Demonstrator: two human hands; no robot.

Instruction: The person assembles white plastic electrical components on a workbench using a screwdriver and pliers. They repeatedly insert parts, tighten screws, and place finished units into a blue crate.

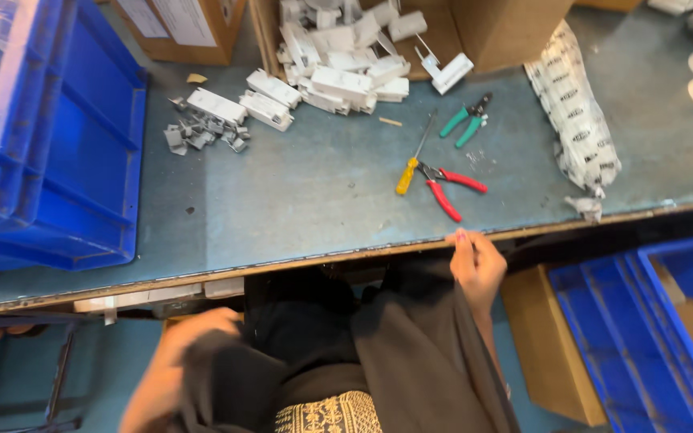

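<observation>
At bench edge, right hand (476,269) (fingers curled) — near red-handled pliers (451,189).

**Tools and parts lying about the bench**

Just beyond the right hand (477,269) lie red-handled pliers (452,189) and a yellow-handled screwdriver (412,164), touching each other. Green-handled pliers (465,122) sit farther out. White plastic parts (338,60) spill from a cardboard box (475,32) far ahead. A blue crate (66,152) stands beyond the left hand (172,353), and blue bins (651,321) stand right of the right hand.
</observation>
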